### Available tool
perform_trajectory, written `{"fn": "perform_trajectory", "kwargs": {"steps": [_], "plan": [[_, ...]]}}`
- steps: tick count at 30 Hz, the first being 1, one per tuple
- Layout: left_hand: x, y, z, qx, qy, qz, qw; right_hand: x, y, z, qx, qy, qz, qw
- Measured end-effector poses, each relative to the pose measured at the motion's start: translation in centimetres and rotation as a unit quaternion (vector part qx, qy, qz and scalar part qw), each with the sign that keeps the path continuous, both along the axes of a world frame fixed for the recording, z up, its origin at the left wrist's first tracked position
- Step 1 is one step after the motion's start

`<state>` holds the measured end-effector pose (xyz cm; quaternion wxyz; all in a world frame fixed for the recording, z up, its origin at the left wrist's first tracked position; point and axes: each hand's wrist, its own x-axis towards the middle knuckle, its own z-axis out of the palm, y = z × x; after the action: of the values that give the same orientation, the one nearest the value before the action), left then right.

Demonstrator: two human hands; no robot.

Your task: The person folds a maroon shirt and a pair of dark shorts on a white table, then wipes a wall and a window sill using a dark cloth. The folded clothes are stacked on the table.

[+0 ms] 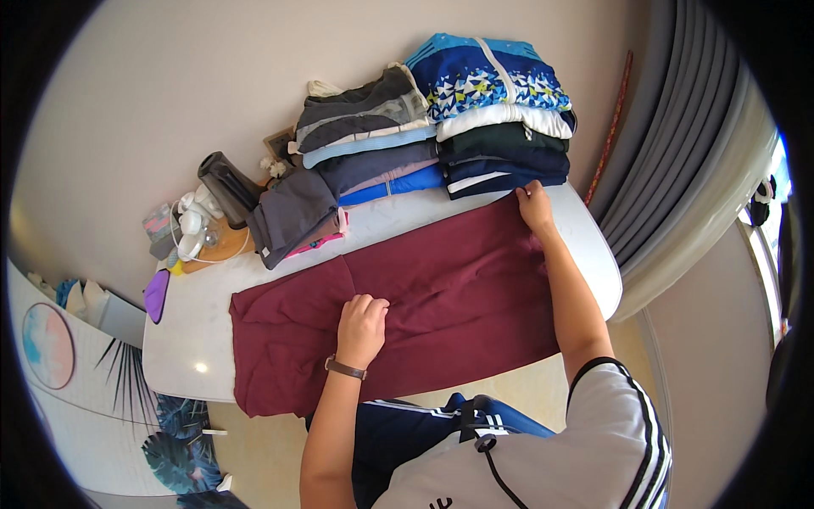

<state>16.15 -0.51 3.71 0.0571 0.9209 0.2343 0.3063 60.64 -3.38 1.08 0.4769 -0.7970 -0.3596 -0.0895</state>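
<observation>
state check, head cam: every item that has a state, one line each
maroon garment: spread flat on the white table, left edge hanging over.
left hand: pressed knuckles-down on the garment's middle.
right hand: gripping the garment's far right corner.
two clothes stacks: folded, piled against the wall.
grey garment: draped loosely off the left stack.
curtain: drawn aside, gathered.

- One maroon cloth (441, 297) lay spread on the worktop (593, 246).
- Two stacks of folded clothes stood at the back: a left stack (365, 144) and a right stack (500, 119).
- One dark hair dryer (227, 182) lay at the left.
- One purple item (156, 294) sat at the worktop's left edge.
- Two hands were on the cloth: left hand (362, 327), right hand (536, 206).
- One wristband (345, 368) was worn.
</observation>
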Motion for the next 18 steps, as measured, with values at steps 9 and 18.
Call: {"fn": "perform_trajectory", "kwargs": {"steps": [9,18], "plan": [[0.0,-0.8,1.4,-0.045,0.049,-0.007,0.998,0.6,-0.7,0.1,0.015,0.154,0.036,0.987],[-2.0,0.3,1.6,-0.014,0.089,-0.01,0.996,-4.2,-5.0,8.9,-0.326,0.197,0.186,0.906]]}}
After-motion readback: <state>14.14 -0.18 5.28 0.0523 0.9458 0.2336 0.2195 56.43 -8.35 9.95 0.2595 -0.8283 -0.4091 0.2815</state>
